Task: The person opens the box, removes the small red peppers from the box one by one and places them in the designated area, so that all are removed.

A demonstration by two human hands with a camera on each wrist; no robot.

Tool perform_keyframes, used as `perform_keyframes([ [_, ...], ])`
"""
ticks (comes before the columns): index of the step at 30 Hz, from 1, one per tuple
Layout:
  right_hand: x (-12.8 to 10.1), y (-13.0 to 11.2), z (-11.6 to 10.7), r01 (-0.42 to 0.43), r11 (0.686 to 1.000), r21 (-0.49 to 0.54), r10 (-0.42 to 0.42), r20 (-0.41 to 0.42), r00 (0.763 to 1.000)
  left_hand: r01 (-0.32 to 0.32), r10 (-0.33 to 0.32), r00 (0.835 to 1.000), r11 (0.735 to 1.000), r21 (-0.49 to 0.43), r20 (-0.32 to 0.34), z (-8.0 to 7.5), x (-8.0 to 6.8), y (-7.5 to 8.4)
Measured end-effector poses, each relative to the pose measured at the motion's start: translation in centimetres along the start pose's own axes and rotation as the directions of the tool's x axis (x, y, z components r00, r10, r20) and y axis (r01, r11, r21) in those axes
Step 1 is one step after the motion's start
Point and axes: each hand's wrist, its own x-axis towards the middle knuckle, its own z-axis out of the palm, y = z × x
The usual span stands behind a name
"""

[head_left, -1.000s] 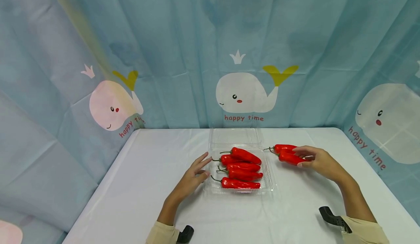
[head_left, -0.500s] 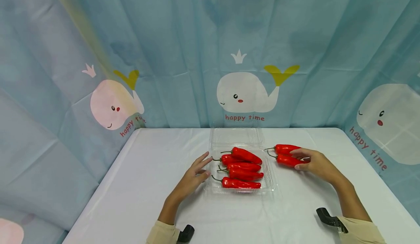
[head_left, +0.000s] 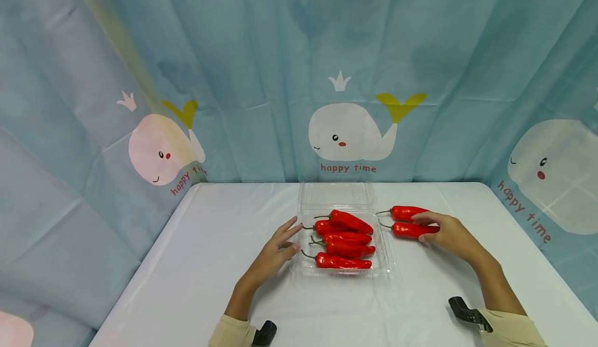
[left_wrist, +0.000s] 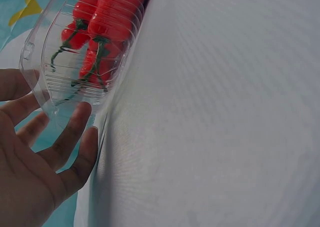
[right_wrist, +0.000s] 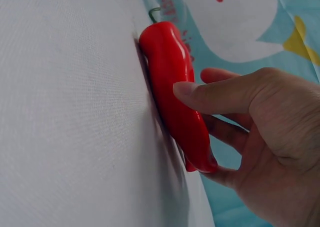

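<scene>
Pinching the nearer loose chili pepper [head_left: 407, 230] with your right hand [head_left: 452, 237], press softly; with left hand [head_left: 271, 256] spread, steady the clamshell [head_left: 384, 248].

Glossy red elongated green-stemmed pepper [head_left: 407, 230] at the right hand [head_left: 446, 234], long red peppers [head_left: 348, 248] in clear plastic box [head_left: 385, 253] beside the left hand [head_left: 271, 256], white cloth-covered table [head_left: 187, 264] under both, light-blue fabric curtain [head_left: 243, 46] beyond, with white yellow-tailed whales [head_left: 352, 124] and red lettering [head_left: 348, 168].

Five peppers [head_left: 345, 248] in the container [head_left: 385, 256] on the table [head_left: 182, 285], lid [head_left: 336, 194] behind them, my left grip [head_left: 271, 255] at the container's left! To its right, two more peppers [head_left: 405, 212], one behind the other, my right grip [head_left: 447, 235] on the nearer pepper [head_left: 407, 230].
</scene>
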Motion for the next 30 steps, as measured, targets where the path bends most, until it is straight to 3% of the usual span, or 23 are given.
perform_keyframes([
  [15,-0.1,-0.2,-0.1,-0.032,0.999,-0.003,0.032,-0.003,0.999,0.026,-0.026,1.000,1.000,-0.013,-0.005,0.1,0.0,0.2],
  [30,-0.3,-1.1,-1.2,-0.025,0.999,0.031,0.027,-0.069,0.997,0.014,-0.014,1.000,1.000,-0.014,0.003,0.0,0.0,0.2],
])
